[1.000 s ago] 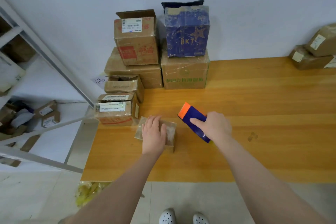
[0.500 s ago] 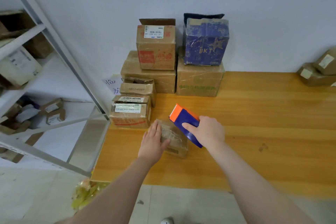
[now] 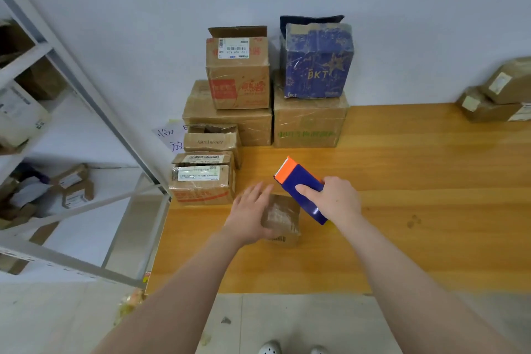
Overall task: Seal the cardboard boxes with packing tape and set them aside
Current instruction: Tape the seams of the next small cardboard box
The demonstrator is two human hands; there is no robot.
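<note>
Head view | I see my left hand (image 3: 250, 218) laid with straight fingers on the small taped box (image 3: 283, 220), near the table's (image 3: 402, 210) left edge | my right hand (image 3: 336, 200) grips the blue tape dispenser (image 3: 298, 181), orange end tilted up, over the box's right side | stacked boxes (image 3: 238, 72) fill the back-left corner.

Table (image 3: 402, 181) runs along the wall; shelving rack (image 3: 86, 100) stands off its left end. Small box (image 3: 283, 220) sits on the table, front left. Left hand (image 3: 248, 217) rests on that box's left side. Right hand (image 3: 334, 200) is just right of it, gripping the tape dispenser (image 3: 301, 185) over the box's rear right corner; touching or clear, can't tell. Behind-left of the small box: cluster of smaller boxes (image 3: 202, 184) at the table's left edge. Behind those, against the wall: two large boxes (image 3: 309, 123) side by side, one box atop each. Far right rear: two more boxes (image 3: 494, 100), one on the other
</note>
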